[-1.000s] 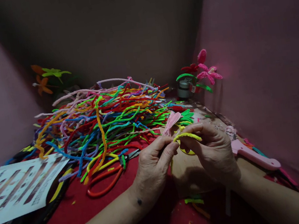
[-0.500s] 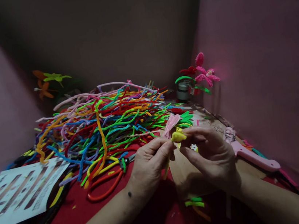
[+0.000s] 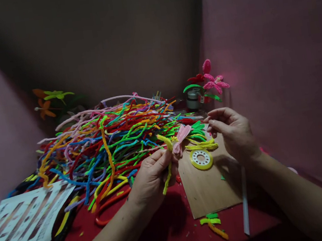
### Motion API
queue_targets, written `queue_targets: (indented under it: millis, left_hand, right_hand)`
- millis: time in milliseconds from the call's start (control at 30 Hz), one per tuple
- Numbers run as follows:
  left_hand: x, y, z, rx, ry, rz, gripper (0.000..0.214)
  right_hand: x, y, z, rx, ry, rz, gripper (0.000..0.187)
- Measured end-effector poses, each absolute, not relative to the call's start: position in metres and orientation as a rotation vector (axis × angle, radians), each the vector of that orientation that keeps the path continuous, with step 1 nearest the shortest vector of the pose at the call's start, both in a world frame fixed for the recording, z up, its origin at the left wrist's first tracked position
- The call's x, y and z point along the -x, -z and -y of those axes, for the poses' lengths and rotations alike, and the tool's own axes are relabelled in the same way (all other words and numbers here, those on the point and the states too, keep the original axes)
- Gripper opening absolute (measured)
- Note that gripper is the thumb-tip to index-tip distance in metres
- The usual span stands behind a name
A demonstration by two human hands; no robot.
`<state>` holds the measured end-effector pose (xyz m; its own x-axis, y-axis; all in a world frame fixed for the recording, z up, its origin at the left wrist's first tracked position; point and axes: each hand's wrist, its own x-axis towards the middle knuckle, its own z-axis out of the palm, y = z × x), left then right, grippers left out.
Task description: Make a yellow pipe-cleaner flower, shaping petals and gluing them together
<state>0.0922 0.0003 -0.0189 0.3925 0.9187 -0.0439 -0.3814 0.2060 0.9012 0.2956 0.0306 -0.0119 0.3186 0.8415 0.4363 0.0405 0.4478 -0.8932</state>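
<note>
My left hand (image 3: pixel 153 177) is closed on a yellow pipe-cleaner flower piece (image 3: pixel 168 143), whose petal sticks up past the fingertips and whose stem hangs below. Just beyond these fingers is a pink pipe-cleaner bundle (image 3: pixel 184 132). My right hand (image 3: pixel 232 136) hovers apart over the right side of a wooden board (image 3: pixel 215 192), thumb and fingertips drawn together. Whatever they pinch, if anything, is too small to make out. Between the hands, a yellow pipe-cleaner bundle (image 3: pixel 202 146) and a yellow tape roll (image 3: pixel 201 158) rest on the board.
A large heap of coloured pipe cleaners (image 3: pixel 120 129) fills the back left. Red-handled scissors (image 3: pixel 103 221) and a printed sheet (image 3: pixel 26 221) lie left. Cut scraps (image 3: pixel 213 224) and a translucent stick (image 3: pixel 245 204) are in front. Pink pipe-cleaner flowers (image 3: pixel 215 83) stand at the back.
My right hand has let go of the yellow piece and moved up and right, uncovering the tape roll and yellow bundle. My left hand keeps the piece. The view has shifted slightly.
</note>
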Motion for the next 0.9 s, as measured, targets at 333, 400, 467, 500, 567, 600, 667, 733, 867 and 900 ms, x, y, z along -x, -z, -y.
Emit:
queue_targets:
  millis: [333,400,467,500,567,600,667,733,867,900]
  left_hand:
    - [-0.087,0.013,-0.005,-0.861,-1.082,-0.692,0.024]
    - [-0.086,0.012,-0.006,-0.842,-1.088,-0.693,0.024]
    - [-0.085,0.013,-0.006,-0.82,-1.088,-0.697,0.024]
    - [-0.085,0.013,-0.007,-0.812,-1.087,-0.699,0.024]
    - [-0.084,0.014,-0.008,-0.807,-1.084,-0.701,0.024]
    - [-0.084,0.014,-0.008,-0.807,-1.084,-0.701,0.024]
    - [-0.084,0.015,-0.009,-0.806,-1.083,-0.699,0.023]
    - [-0.084,0.016,-0.01,-0.802,-1.073,-0.69,0.023]
    - [-0.085,0.018,-0.01,-0.836,-1.053,-0.647,0.025]
    - [-0.086,0.018,-0.01,-0.848,-1.047,-0.644,0.026]
  right_hand:
    - [-0.315,0.011,-0.04,1.668,-0.268,1.966,0.014]
    - [-0.316,0.012,-0.039,1.771,-0.183,2.133,0.016]
    - [-0.316,0.014,-0.038,1.832,-0.099,2.248,0.017]
    - [-0.316,0.015,-0.037,1.842,-0.055,2.29,0.017]
    - [-0.316,0.018,-0.037,1.836,0.012,2.337,0.016]
    - [-0.317,0.019,-0.036,1.827,0.028,2.344,0.016]
    - [-0.317,0.02,-0.037,1.794,0.029,2.333,0.015]
    - [-0.318,0.019,-0.037,1.733,0.016,2.299,0.014]
    - [-0.317,0.009,-0.034,1.54,-0.305,2.102,0.014]
    - [-0.316,0.006,-0.032,1.458,-0.471,2.037,0.014]
